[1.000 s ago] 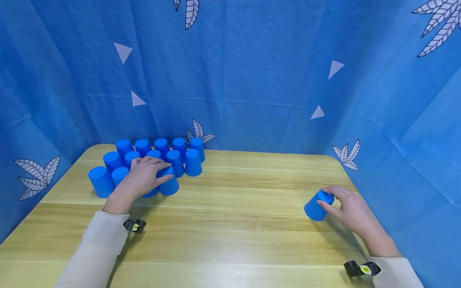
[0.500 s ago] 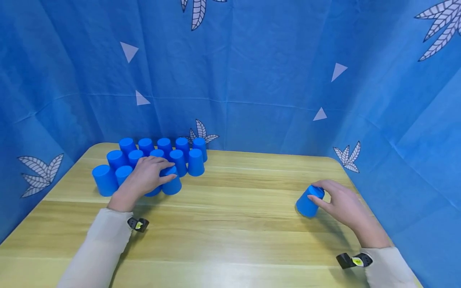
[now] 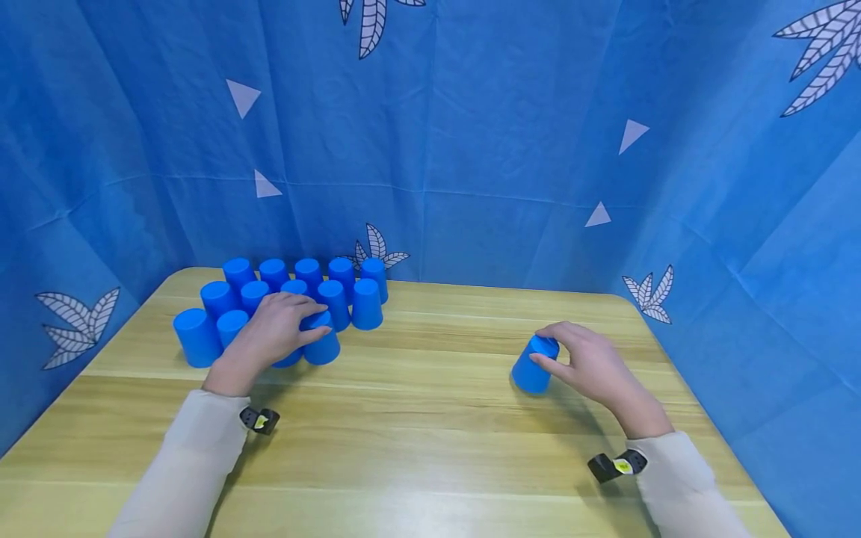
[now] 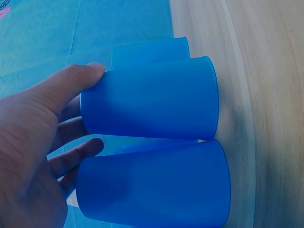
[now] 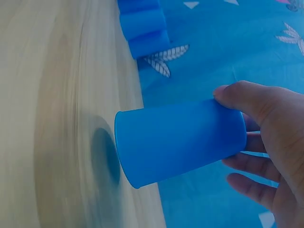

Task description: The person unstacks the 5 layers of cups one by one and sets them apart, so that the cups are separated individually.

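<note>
My right hand (image 3: 592, 366) holds a blue cup (image 3: 531, 373) by its narrow closed end, thumb on the near side and fingers round the back. In the right wrist view this cup (image 5: 178, 142) is upside down and slightly tilted, its rim just off the wood with a shadow beside it. On the left, my left hand (image 3: 272, 332) grips the front right cup (image 3: 323, 347) of a group of upside-down blue cups. The left wrist view shows thumb and fingers round that cup's base (image 4: 147, 99), with a neighbouring cup (image 4: 152, 185) right beside it. The hand hides part of the group.
Several more blue cups (image 3: 366, 302) stand upside down in rows at the back left of the wooden table (image 3: 417, 433). A blue patterned cloth (image 3: 504, 149) hangs behind the table and along its sides.
My right hand has carried its cup leftward across the table, from near the right edge toward the middle. The left hand has stayed on its cup; the head view has shifted slightly.
</note>
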A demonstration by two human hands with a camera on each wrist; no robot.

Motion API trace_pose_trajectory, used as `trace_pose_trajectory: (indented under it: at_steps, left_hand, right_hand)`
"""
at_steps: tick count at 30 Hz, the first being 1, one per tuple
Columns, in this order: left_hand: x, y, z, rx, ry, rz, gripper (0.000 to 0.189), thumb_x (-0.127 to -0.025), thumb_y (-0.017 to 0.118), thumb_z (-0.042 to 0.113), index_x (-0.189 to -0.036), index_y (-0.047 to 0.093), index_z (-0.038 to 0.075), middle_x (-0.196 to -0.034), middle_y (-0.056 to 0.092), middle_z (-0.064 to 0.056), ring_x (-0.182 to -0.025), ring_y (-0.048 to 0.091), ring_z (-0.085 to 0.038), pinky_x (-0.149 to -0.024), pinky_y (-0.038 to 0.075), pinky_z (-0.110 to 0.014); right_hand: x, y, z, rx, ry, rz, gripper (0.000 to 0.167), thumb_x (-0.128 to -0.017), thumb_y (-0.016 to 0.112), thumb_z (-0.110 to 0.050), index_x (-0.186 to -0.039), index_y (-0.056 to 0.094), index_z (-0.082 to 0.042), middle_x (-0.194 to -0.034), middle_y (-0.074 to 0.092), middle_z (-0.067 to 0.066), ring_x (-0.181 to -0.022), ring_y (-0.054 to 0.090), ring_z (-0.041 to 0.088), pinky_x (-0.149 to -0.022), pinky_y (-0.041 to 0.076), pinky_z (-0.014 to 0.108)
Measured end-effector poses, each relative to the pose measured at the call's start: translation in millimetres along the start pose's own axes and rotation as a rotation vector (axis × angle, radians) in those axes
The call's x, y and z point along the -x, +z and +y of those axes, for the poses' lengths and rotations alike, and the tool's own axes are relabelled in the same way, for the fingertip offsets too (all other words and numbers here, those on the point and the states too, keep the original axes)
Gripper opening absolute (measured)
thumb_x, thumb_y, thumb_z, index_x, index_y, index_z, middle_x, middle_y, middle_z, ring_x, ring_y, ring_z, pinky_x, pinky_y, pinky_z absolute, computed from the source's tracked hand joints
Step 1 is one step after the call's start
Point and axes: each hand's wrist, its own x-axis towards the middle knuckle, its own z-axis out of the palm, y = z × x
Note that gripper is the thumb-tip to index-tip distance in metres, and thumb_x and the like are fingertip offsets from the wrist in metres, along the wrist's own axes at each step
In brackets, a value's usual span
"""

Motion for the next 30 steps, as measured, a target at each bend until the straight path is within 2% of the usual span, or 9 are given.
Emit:
trace_pose_trajectory:
  at_steps: [7, 11, 23, 30]
  left_hand:
    - [-0.1, 0.1, -0.7, -0.01, 0.027, 0.017, 0.051, -0.089, 0.072, 0.033, -0.129, 0.063, 0.003, -0.125, 0.063, -0.018, -0.122, 0.052, -0.04, -0.105, 0.032, -0.06]
    - [-0.5, -0.1, -0.6, -0.017, 0.016, 0.015, 0.051, -0.089, 0.072, 0.034, -0.129, 0.063, 0.004, -0.126, 0.063, -0.018, -0.124, 0.051, -0.04, -0.106, 0.031, -0.06]
    - [0.7, -0.9, -0.3, -0.014, 0.013, 0.021, 0.052, -0.089, 0.073, 0.034, -0.129, 0.063, 0.003, -0.126, 0.063, -0.018, -0.124, 0.051, -0.04, -0.106, 0.03, -0.06]
    - [1.0, -0.3, -0.6, -0.026, 0.01, 0.021, 0.052, -0.089, 0.072, 0.035, -0.13, 0.063, 0.005, -0.126, 0.063, -0.017, -0.124, 0.051, -0.04, -0.107, 0.029, -0.06]
  right_hand:
    - [-24.0, 8.6, -22.7, -0.036, -0.008, -0.056, 0.043, -0.089, 0.072, -0.038, -0.12, 0.067, -0.009, -0.116, 0.067, 0.007, -0.108, 0.063, 0.028, -0.09, 0.051, 0.049]
    - [-36.2, 15.0, -33.4, -0.064, -0.024, -0.074, 0.043, -0.09, 0.071, -0.038, -0.121, 0.066, -0.009, -0.117, 0.066, 0.006, -0.109, 0.062, 0.027, -0.091, 0.051, 0.048]
    - [-67.4, 31.9, -63.6, -0.111, -0.058, -0.102, 0.043, -0.091, 0.069, -0.041, -0.121, 0.066, -0.011, -0.118, 0.066, 0.003, -0.11, 0.061, 0.023, -0.093, 0.05, 0.044]
    - [-86.9, 43.4, -83.1, -0.133, -0.095, -0.1, 0.04, -0.092, 0.067, -0.041, -0.118, 0.067, -0.011, -0.114, 0.067, 0.001, -0.105, 0.063, 0.019, -0.09, 0.051, 0.039]
